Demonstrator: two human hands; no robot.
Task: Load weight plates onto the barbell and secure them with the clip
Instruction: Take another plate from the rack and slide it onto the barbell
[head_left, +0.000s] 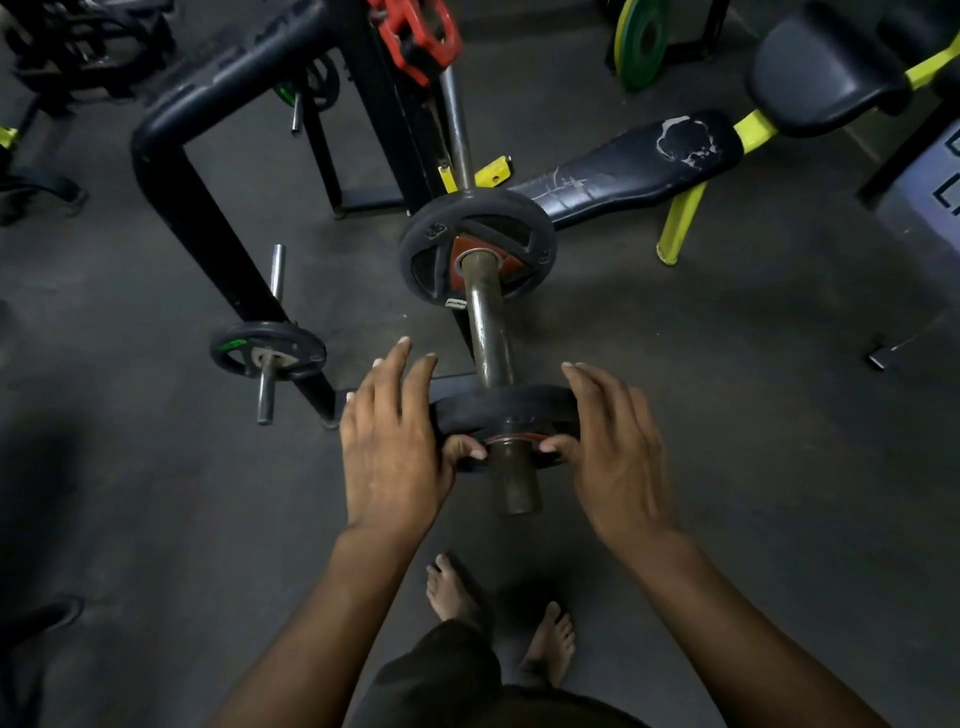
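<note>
A: Where is the small plate (506, 415) now?

B: It sits on the near end of the barbell sleeve (488, 338). The sleeve runs from near to far, and a short stub of it sticks out toward the person. The larger plate (477, 248) is already on, farther along, well apart from the small one.

A: And the hands?

B: The left hand (392, 441) and the right hand (615, 447) hold the small plate from its two sides. On each hand the thumb presses the near face beside the hole, and the other fingers spread over the rim. Both are equally near.

A: So the next move?

B: I think a straight push away along the sleeve, until plate meets plate. The bare sleeve between them gives room. The floor (727, 364) is dark rubber, with bare feet (498, 618) below. The red clip (418, 34) hangs far up, on the rack.
</note>
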